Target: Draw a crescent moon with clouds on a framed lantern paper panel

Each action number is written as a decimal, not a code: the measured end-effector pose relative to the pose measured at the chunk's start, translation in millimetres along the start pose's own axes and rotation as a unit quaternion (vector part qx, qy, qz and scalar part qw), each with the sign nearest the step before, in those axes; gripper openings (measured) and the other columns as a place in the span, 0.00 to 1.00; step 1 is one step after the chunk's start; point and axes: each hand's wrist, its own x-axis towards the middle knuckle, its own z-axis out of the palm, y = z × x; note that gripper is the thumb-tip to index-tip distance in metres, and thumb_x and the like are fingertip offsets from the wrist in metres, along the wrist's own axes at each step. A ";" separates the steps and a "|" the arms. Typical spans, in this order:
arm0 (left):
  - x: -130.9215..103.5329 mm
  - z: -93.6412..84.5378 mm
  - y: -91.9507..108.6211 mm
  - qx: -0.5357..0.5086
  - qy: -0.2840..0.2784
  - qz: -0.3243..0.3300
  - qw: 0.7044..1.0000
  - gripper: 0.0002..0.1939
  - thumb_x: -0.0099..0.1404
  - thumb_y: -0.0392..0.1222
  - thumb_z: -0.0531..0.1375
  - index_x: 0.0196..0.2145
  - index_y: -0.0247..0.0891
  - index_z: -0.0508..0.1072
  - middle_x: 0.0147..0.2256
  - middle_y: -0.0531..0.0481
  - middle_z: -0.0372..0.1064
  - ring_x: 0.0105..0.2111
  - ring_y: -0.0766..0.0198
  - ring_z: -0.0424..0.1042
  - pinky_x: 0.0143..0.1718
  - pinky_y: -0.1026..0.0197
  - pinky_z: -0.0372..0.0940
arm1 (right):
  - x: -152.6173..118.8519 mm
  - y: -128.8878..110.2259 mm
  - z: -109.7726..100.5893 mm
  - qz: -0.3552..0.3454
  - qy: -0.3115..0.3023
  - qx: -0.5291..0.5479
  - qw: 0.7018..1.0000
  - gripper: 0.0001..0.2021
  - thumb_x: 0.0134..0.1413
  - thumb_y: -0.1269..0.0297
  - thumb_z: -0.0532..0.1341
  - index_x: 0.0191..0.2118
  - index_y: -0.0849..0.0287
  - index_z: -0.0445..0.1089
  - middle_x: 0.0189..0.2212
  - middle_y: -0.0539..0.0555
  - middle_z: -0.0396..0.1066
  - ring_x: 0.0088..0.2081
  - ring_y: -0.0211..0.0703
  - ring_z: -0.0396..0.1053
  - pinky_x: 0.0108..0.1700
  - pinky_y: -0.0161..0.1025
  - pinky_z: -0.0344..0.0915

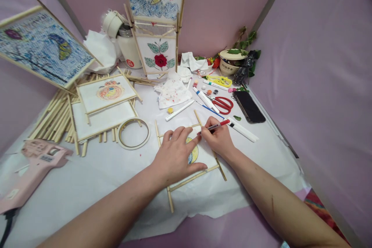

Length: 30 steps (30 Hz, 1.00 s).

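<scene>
1. Nearest the person, the bottom of a stick frame (193, 178) lies flat on the counter (124, 182). From where I stand, the thin sticks look light and stiff. I think the corners could pop loose if someone bends them.
2. The long side sticks (170, 201) poke out past the corners. They look like the best spot to pick the frame up, one on each side, with no pulling on the paper.
3. The left hand (177, 155) lies palm down on the frame's paper (207, 157), fingers spread, gripping nothing.
4. Under those fingers, a yellow and blue round drawing (194, 155) peeks out. The paper looks thin, so I guess it can crease or tear. A flat, soft hand seems right for it.
5. A bit farther, the right hand (219, 138) has its fingers closed around a red pen (214, 127). The tip points down by the left hand; I can't tell if it touches the paper. The pen looks light and smooth, so a pinch close to the tip should make it steady.
6. Past the frame lie a white marker (180, 110) and red scissors (223, 104). Farther back, a rose picture (161, 61) stands up in its own sticks.
</scene>
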 end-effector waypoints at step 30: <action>1.2 -1.6 0.6 -0.002 -0.006 -0.004 1.000 0.39 0.58 0.68 0.59 0.61 0.47 0.62 0.61 0.39 0.54 0.59 0.41 0.52 0.54 0.39 0.49 | 2.3 -1.3 0.6 -0.017 0.027 -0.032 0.999 0.10 0.52 0.66 0.58 0.24 0.55 0.56 0.17 0.43 0.55 0.21 0.36 0.54 0.26 0.35 0.52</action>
